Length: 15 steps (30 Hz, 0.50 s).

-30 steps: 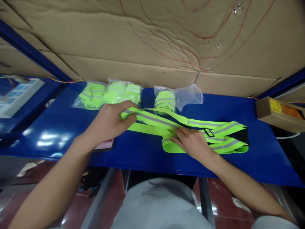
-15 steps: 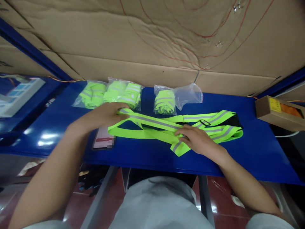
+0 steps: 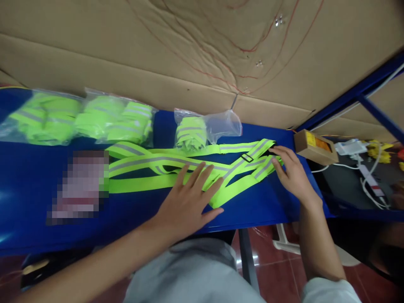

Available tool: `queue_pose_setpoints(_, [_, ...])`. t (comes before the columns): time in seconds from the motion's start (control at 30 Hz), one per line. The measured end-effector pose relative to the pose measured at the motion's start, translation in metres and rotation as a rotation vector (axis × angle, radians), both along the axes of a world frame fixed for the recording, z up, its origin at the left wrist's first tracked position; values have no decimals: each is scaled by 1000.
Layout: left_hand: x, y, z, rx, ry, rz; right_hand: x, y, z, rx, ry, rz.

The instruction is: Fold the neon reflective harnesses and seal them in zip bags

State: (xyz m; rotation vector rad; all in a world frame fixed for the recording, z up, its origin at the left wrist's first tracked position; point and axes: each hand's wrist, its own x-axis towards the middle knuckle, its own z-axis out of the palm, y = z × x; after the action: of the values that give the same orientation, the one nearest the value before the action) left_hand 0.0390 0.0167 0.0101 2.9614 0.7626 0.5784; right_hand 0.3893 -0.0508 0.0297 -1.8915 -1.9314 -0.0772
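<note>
A neon-yellow reflective strap vest [image 3: 164,166] with grey stripes lies spread along the blue table [image 3: 259,202]. My left hand [image 3: 189,200] rests flat on its middle, fingers spread. My right hand [image 3: 290,170] touches the vest's right end beside a black buckle [image 3: 247,158], fingers extended. A half-filled clear bag [image 3: 205,130] holding a folded vest lies just behind the straps.
Two sealed bags of folded vests [image 3: 44,118] [image 3: 116,120] lie at the back left. A blurred flat object [image 3: 78,185] sits on the left. A small cardboard box [image 3: 315,147] stands at the table's right end, cables and a power strip [image 3: 369,176] beyond. Cardboard [image 3: 189,50] walls the back.
My left hand let go of the vest's left end and moved right, pressing flat on the middle. My right hand slid to the vest's right end. The view turned right.
</note>
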Motion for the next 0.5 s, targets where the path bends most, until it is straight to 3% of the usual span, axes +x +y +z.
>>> queue_pose_setpoints(0.13, [5, 16, -17, -19, 54, 21, 26, -18, -31, -105, -29, -112])
queue_pose_setpoints(0.23, [-3, 24, -19, -11, 44, 58, 29, -33, -41, -176, 37, -111])
queue_pose_setpoints(0.33, [-10, 26, -11, -22, 37, 160, 30, -46, -39, -92, 172, -143])
queue_pose_setpoints(0.43, [-8, 32, 6, -106, -27, 274, 34, -51, -37, 49, 307, -379])
queue_pose_setpoints(0.5, [-2, 40, 18, -213, -146, 293, 36, -48, -39, 24, 348, -500])
